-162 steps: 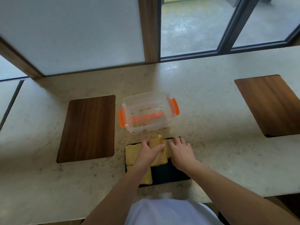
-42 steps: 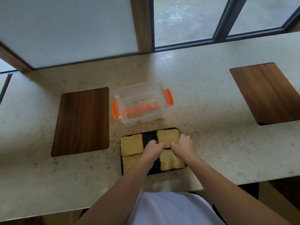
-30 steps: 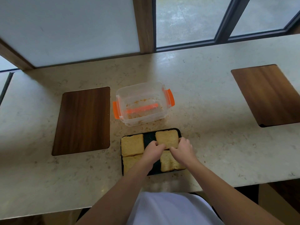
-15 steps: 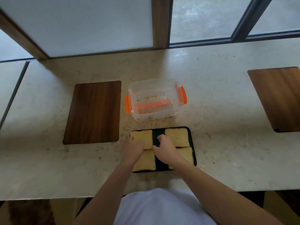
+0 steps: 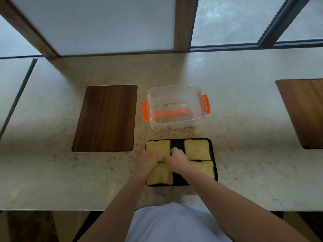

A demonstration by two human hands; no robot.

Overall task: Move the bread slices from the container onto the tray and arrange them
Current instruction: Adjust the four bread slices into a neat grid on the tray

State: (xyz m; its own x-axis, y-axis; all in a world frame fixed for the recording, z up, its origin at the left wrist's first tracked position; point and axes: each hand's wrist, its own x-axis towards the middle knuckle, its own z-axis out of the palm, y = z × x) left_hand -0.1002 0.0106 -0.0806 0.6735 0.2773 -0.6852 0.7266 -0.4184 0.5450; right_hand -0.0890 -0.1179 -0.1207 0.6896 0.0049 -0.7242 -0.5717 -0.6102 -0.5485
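A black tray [image 5: 213,154] lies near the counter's front edge and holds several toasted bread slices in two columns. The far-right slice [image 5: 197,149] and near-right slice [image 5: 205,169] lie flat and untouched. My left hand [image 5: 146,162] rests with curled fingers where the far-left slice [image 5: 157,147] meets the near-left slice [image 5: 161,176]. My right hand [image 5: 176,159] curls against the far-left slice's right and near edge. Behind the tray, the clear container [image 5: 173,87] with orange clasps holds only crumbs and an orange strip.
A dark wooden board [image 5: 104,117] is set into the counter left of the container, and another [image 5: 304,110] at the far right. Crumbs lie scattered around the container and tray. A window wall runs along the back of the counter [image 5: 244,137].
Both hands have shifted from the right column of slices to the left column. The right slices now lie free and squared up. The view has moved slightly.
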